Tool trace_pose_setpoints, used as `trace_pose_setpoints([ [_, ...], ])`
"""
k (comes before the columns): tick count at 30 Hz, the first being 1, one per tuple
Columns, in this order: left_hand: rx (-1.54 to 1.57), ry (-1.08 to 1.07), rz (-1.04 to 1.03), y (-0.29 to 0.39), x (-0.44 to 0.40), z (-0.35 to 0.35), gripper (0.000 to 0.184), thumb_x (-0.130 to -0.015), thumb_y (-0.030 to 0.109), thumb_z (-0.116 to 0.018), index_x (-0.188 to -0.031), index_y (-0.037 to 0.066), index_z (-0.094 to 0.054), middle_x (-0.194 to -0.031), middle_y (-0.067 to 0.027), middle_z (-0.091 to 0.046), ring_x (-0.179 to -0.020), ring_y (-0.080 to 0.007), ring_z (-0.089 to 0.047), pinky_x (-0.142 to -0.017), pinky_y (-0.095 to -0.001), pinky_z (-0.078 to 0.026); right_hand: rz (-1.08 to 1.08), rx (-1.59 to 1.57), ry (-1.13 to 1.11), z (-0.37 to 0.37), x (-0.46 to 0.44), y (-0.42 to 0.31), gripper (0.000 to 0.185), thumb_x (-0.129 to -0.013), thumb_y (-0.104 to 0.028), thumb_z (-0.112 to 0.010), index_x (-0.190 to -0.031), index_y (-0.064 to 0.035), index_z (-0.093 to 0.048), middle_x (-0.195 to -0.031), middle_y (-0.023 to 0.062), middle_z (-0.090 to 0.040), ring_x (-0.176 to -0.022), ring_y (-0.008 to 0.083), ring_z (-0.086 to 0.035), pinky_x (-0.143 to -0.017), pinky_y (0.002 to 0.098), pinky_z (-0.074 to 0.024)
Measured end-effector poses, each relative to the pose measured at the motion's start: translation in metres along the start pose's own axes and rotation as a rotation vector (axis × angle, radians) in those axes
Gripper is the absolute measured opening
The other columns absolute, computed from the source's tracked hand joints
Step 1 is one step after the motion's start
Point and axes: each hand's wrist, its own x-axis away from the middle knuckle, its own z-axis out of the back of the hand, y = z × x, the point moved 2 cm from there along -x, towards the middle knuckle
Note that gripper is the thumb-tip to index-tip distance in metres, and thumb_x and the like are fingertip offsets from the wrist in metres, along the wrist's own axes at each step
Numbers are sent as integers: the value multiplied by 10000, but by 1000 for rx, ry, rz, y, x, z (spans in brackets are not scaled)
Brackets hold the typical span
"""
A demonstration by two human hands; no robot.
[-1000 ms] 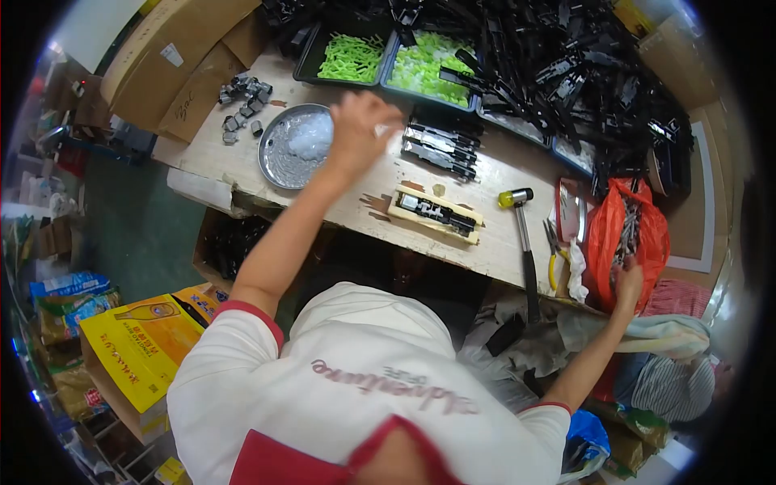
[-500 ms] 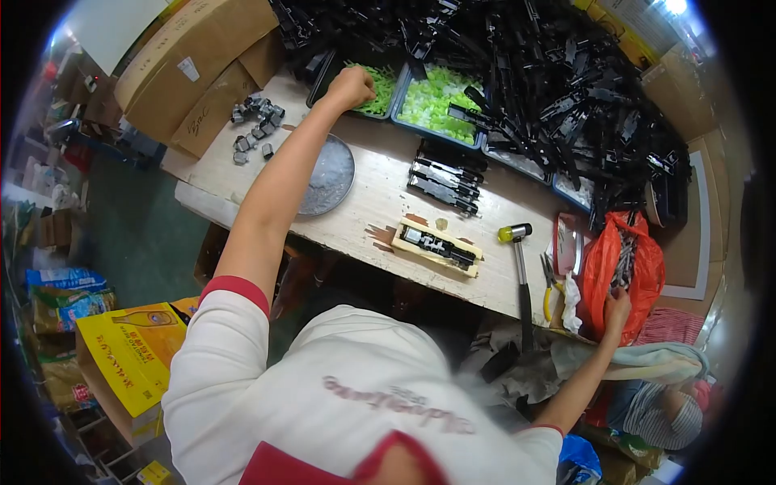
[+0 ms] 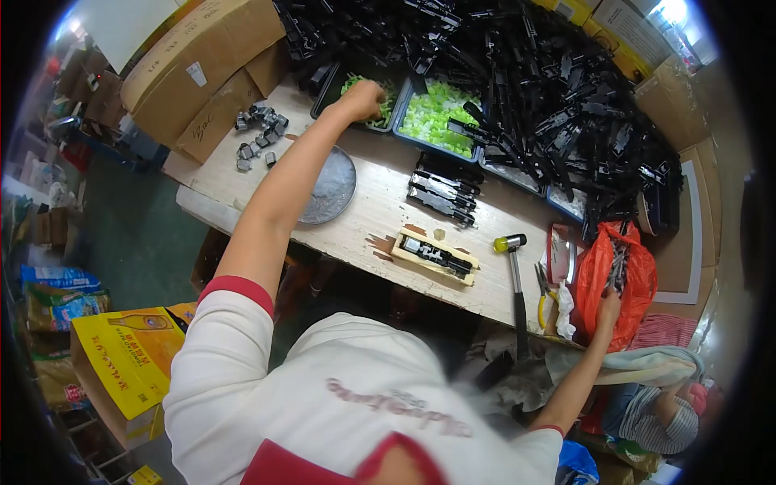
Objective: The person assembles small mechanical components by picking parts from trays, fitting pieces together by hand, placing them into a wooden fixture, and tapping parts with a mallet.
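Note:
My left hand [image 3: 362,100] reaches into a dark tray of green plastic strips [image 3: 380,124], fingers curled down among them; what they grip is hidden. At the red plastic bag [image 3: 638,279] on the right, my right hand [image 3: 608,311] is closed at the bag's opening, beside slim metal parts [image 3: 621,267]; what it grips is too small to tell. On the table between my hands, a cream-coloured holder [image 3: 406,250] has a black and silver mechanism [image 3: 436,256] lying in it. Several similar black and silver assemblies [image 3: 443,194] lie in a row behind it.
A rubber-headed hammer [image 3: 517,279] and yellow-handled pliers [image 3: 543,299] lie before the bag. A round metal dish [image 3: 333,190] and grey metal blocks [image 3: 260,133] are at left. Beside a tray of pale green pieces [image 3: 440,121], black assemblies [image 3: 558,105] are heaped high.
My left hand has shifted slightly right and down over the green strips, its fingers lower among them. My right hand remains at the red bag. The whole view has shifted slightly.

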Motion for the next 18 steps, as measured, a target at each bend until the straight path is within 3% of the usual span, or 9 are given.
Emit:
trace_pose_setpoints([
  [4,359,56,10,-20,14,9,484,-542,68,-739,-1011,28,-629,-861,-153,-647,-813,-262,-624,-738,-333,-485,47,-136,-38,-2,1,7,205,-750,-120,-516,-852,43,-586,-778,221,-607,-748,323,-604,-657,391,-445],
  [8,475,152,11,-30,22,16,414,-637,33,-696,-1042,18,-614,-845,-75,-653,-733,-162,-597,-660,-293,-466,-9,-309,-34,4,-1,0,200,-736,-106,-526,-855,41,-591,-765,189,-607,-736,274,-599,-653,360,-444],
  [10,807,187,152,-28,29,20,290,-692,48,-662,-980,25,-634,-817,-49,-643,-694,-111,-587,-577,-253,-451,-37,-322,-27,0,-2,2,197,-729,-98,-534,-856,40,-592,-769,179,-609,-741,270,-599,-655,354,-444],
  [13,803,245,179,-33,29,15,207,-732,66,-640,-937,40,-634,-784,-18,-626,-635,-72,-566,-499,-203,-408,-19,-358,7,4,3,-8,199,-714,-76,-540,-868,39,-593,-780,165,-618,-741,269,-600,-665,345,-449],
  [18,920,318,147,-24,38,20,226,-730,43,-626,-956,39,-615,-731,-3,-608,-592,-66,-548,-473,-184,-390,39,-328,97,1,3,-4,143,-737,-88,-578,-835,16,-593,-778,177,-615,-765,313,-602,-680,365,-449],
])
